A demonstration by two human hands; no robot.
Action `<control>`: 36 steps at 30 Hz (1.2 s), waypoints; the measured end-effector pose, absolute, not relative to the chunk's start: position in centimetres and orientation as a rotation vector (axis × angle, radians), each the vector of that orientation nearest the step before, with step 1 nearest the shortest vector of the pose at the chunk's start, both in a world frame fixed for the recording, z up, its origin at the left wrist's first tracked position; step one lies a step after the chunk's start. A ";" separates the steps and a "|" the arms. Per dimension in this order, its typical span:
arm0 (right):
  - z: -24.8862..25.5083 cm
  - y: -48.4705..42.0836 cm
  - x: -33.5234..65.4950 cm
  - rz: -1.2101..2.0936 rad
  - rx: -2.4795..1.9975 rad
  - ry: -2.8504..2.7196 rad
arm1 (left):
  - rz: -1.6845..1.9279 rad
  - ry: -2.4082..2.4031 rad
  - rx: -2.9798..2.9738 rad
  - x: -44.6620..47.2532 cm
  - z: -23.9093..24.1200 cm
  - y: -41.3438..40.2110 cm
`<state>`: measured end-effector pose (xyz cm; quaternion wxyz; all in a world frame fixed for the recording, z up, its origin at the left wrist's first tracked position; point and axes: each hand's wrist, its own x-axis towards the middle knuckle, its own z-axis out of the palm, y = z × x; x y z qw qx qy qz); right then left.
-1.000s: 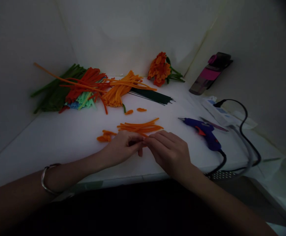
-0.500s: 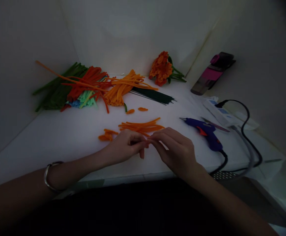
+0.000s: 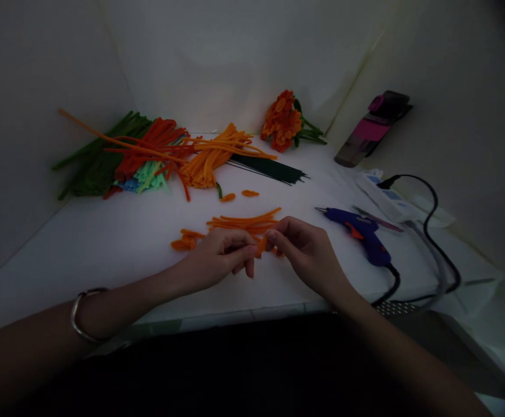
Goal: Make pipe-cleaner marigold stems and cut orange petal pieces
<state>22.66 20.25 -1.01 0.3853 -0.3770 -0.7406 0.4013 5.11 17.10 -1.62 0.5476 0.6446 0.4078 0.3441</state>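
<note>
My left hand and my right hand meet over the white table, both pinching a short orange pipe cleaner piece between their fingertips. Just behind them lies a small bundle of cut orange pipe cleaners. A few folded orange pieces lie to the left of my left hand. A metal bangle is on my left wrist.
A heap of green, red, orange and light-green pipe cleaners fills the back left. Dark green wire stems and finished orange flowers lie behind. A blue glue gun with black cable, a power strip and a pink-black bottle are at the right.
My right hand has turned and lifted slightly, so the orange piece between the fingertips now shows. My left hand stays almost in place.
</note>
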 end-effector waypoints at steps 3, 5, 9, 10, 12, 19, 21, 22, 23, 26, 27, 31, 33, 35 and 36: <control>-1.7 20.8 22.6 1.421 -0.906 -1.715 | 0.859 0.978 1.568 5.0 -1.6 17.0; -2.1 21.0 22.5 1.659 -0.861 -1.569 | 0.898 0.995 1.595 5.0 -1.5 16.9; -2.1 21.0 22.4 1.733 -0.829 -1.435 | 0.944 0.920 1.497 4.9 -1.4 16.9; -1.9 20.9 22.4 1.686 -0.826 -1.432 | 0.955 0.862 1.416 4.9 -1.4 17.0; -1.7 20.8 22.4 1.599 -0.820 -1.413 | 0.978 0.730 1.188 4.8 -1.4 17.2; -2.0 20.2 22.0 1.647 -0.819 -1.110 | 1.088 0.479 0.815 4.5 -1.2 17.7; -2.2 20.0 21.7 1.637 -0.806 -1.115 | 1.126 0.527 0.848 4.6 -1.2 17.7; -2.2 19.9 21.6 1.623 -0.793 -1.139 | 1.139 0.555 0.858 4.7 -1.2 17.6; -2.3 19.8 21.6 1.605 -0.782 -1.176 | 1.143 0.574 0.863 4.8 -1.3 17.6; -2.5 19.7 21.6 1.508 -0.775 -1.304 | 1.098 0.540 0.857 4.9 -1.4 17.6; -2.5 19.7 21.6 1.461 -0.782 -1.356 | 1.076 0.518 0.853 4.9 -1.4 17.6; -2.4 19.9 21.9 1.160 -0.785 -1.609 | 1.034 0.576 0.906 4.9 -1.5 17.5; -2.2 19.8 22.1 0.882 -0.780 -1.701 | 1.060 0.660 0.941 4.9 -1.6 17.6; -2.1 19.7 22.2 0.596 -0.755 -1.786 | 1.118 0.738 0.939 4.9 -1.7 17.6; -2.0 19.7 22.3 0.498 -0.730 -1.842 | 1.153 0.771 0.929 4.8 -1.7 17.7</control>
